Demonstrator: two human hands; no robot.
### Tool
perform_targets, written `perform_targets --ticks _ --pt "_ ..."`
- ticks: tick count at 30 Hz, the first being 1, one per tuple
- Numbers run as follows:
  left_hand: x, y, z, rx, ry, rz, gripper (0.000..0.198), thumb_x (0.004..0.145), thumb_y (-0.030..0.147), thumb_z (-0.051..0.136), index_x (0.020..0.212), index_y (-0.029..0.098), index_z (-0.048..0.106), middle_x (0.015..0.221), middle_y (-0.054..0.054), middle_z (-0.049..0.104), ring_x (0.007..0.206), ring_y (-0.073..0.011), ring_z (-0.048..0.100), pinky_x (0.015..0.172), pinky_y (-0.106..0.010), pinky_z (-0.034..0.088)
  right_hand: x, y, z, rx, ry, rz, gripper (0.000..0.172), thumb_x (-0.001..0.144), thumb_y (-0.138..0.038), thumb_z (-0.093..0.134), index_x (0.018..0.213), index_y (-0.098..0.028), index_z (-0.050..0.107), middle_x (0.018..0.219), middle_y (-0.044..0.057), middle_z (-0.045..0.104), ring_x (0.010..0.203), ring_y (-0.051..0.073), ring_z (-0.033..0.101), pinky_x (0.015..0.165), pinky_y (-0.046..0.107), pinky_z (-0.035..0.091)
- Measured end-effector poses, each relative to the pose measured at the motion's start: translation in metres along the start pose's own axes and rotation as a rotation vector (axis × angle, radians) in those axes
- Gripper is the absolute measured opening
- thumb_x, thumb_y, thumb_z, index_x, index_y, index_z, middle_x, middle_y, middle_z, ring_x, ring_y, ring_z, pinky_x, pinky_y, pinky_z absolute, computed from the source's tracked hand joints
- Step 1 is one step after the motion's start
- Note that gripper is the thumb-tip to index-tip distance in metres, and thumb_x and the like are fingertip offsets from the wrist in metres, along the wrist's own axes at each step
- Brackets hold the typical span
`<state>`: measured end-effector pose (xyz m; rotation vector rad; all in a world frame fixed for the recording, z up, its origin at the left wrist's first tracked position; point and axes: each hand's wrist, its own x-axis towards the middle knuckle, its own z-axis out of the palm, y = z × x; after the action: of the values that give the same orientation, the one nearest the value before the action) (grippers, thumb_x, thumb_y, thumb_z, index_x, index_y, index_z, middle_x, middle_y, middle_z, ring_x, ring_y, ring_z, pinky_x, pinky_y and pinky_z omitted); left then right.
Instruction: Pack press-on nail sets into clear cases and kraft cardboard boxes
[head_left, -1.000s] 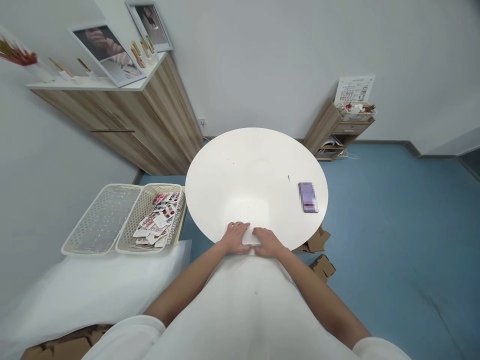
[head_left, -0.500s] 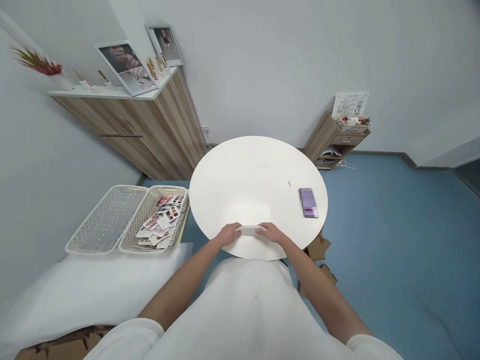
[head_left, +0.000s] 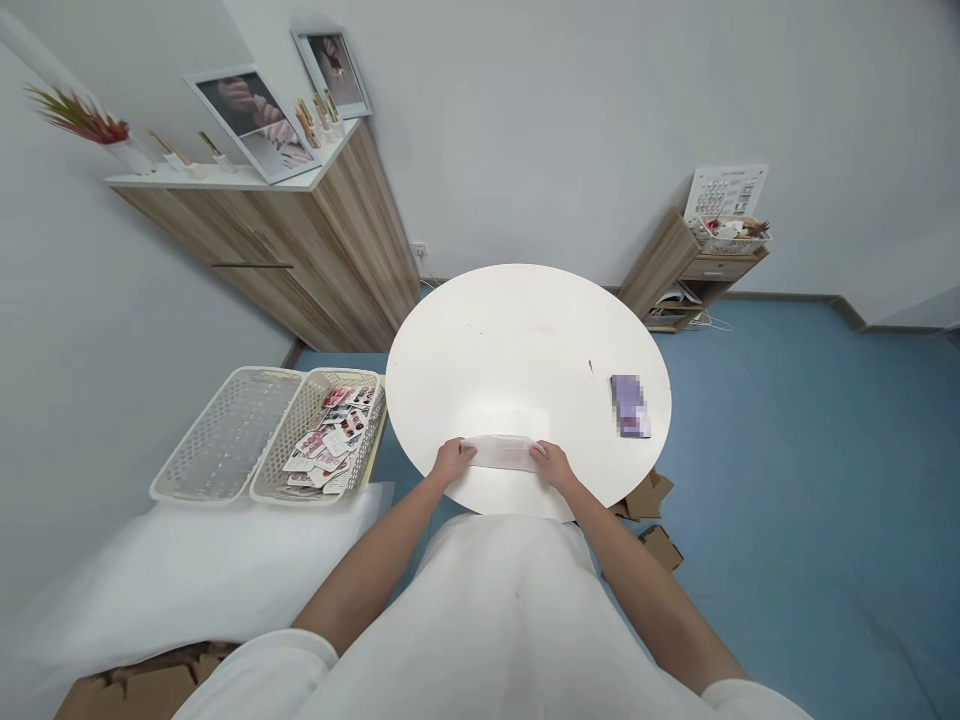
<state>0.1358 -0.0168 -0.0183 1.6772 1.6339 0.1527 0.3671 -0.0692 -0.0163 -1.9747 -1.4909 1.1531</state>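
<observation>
Both my hands hold a thin, clear-white strip of film or wrapping point(head_left: 501, 452) stretched between them over the near edge of the round white table point(head_left: 517, 350). My left hand point(head_left: 451, 463) pinches the strip's left end and my right hand point(head_left: 553, 464) pinches its right end, fingers closed. The strip lies level, just above the tabletop.
A purple phone point(head_left: 630, 405) lies at the table's right side. Left of the table stand two white baskets, one empty point(head_left: 217, 435), one holding several cards point(head_left: 326, 445). A wooden cabinet point(head_left: 300, 240) lines the left wall, and a small shelf unit point(head_left: 694, 265) stands far right. Cardboard pieces point(head_left: 649, 520) lie on the blue floor.
My hands have drawn apart, from touching over a small folded white thing to holding it stretched out as a long strip. The view shifted slightly.
</observation>
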Motion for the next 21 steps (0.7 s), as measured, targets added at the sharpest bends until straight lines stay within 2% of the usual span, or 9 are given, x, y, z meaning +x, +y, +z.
perform_targets --ticks 4,7,9,11,13,15,17,19,21 --pt "-0.001 0.005 0.004 0.077 0.045 -0.013 0.017 0.076 0.032 0.046 0.072 0.017 0.054 0.079 -0.006 0.059 0.080 -0.0205 0.056 0.066 -0.028 0.038 0.003 0.003 0.007 -0.038 0.084 0.055 0.025 0.078 -0.034 0.036 0.081 -0.020 0.057 0.080 0.004 0.059 0.077 0.019 0.054 0.071 0.031 0.041" --pt "-0.003 0.007 0.007 0.184 0.112 0.005 0.019 0.078 0.032 0.045 0.083 0.016 0.054 0.088 -0.009 0.057 0.085 -0.0218 0.054 0.068 -0.030 0.039 0.001 0.002 0.012 -0.048 0.142 0.073 0.026 0.077 -0.030 0.037 0.092 -0.019 0.056 0.086 0.006 0.058 0.078 0.019 0.054 0.072 0.031 0.042" --pt "-0.005 0.008 0.008 0.231 0.198 0.028 0.027 0.078 0.031 0.046 0.100 0.015 0.051 0.097 -0.010 0.055 0.091 -0.0226 0.052 0.072 -0.031 0.040 -0.002 0.001 0.014 -0.063 0.217 0.055 0.032 0.077 -0.028 0.038 0.104 -0.018 0.052 0.098 0.008 0.055 0.089 0.021 0.053 0.078 0.033 0.041" --pt "-0.010 0.012 0.009 0.256 0.304 0.073 0.041 0.078 0.028 0.046 0.116 0.015 0.041 0.111 -0.012 0.050 0.102 -0.0244 0.047 0.079 -0.035 0.039 -0.006 0.003 0.015 -0.085 0.307 0.044 0.041 0.076 -0.029 0.041 0.115 -0.017 0.045 0.111 0.011 0.049 0.104 0.024 0.046 0.087 0.036 0.038" --pt "-0.014 0.018 0.011 0.298 0.359 0.182 0.048 0.079 0.025 0.044 0.125 0.017 0.034 0.123 -0.013 0.043 0.112 -0.0257 0.040 0.087 -0.038 0.035 -0.011 0.006 0.016 -0.084 0.367 0.069 0.051 0.074 -0.031 0.045 0.123 -0.016 0.038 0.120 0.013 0.043 0.115 0.027 0.037 0.093 0.040 0.033" --pt "-0.019 0.024 0.014 0.348 0.298 0.361 0.047 0.079 0.023 0.043 0.125 0.020 0.034 0.128 -0.011 0.039 0.117 -0.0255 0.035 0.093 -0.040 0.030 -0.014 0.011 0.017 -0.023 0.386 0.131 0.059 0.072 -0.034 0.047 0.126 -0.015 0.033 0.123 0.014 0.040 0.117 0.028 0.036 0.094 0.041 0.033" --pt "-0.022 0.030 0.018 0.387 0.172 0.526 0.044 0.079 0.021 0.044 0.123 0.023 0.038 0.130 -0.008 0.039 0.119 -0.0245 0.034 0.095 -0.040 0.028 -0.015 0.015 0.019 0.089 0.379 0.201 0.066 0.070 -0.036 0.051 0.128 -0.015 0.029 0.123 0.015 0.040 0.111 0.027 0.043 0.089 0.038 0.038" --pt "-0.023 0.034 0.023 0.413 0.074 0.591 0.043 0.078 0.021 0.046 0.120 0.026 0.042 0.131 -0.007 0.039 0.119 -0.0245 0.034 0.095 -0.041 0.028 -0.014 0.016 0.021 0.194 0.356 0.278 0.070 0.067 -0.038 0.054 0.128 -0.015 0.028 0.120 0.015 0.044 0.104 0.025 0.050 0.082 0.035 0.043" --pt "-0.023 0.034 0.027 0.427 0.029 0.581 0.043 0.077 0.020 0.046 0.119 0.026 0.043 0.132 -0.007 0.038 0.119 -0.0251 0.034 0.095 -0.042 0.028 -0.012 0.013 0.020 0.261 0.317 0.336 0.069 0.065 -0.039 0.056 0.125 -0.016 0.032 0.113 0.014 0.050 0.100 0.023 0.053 0.077 0.033 0.045"
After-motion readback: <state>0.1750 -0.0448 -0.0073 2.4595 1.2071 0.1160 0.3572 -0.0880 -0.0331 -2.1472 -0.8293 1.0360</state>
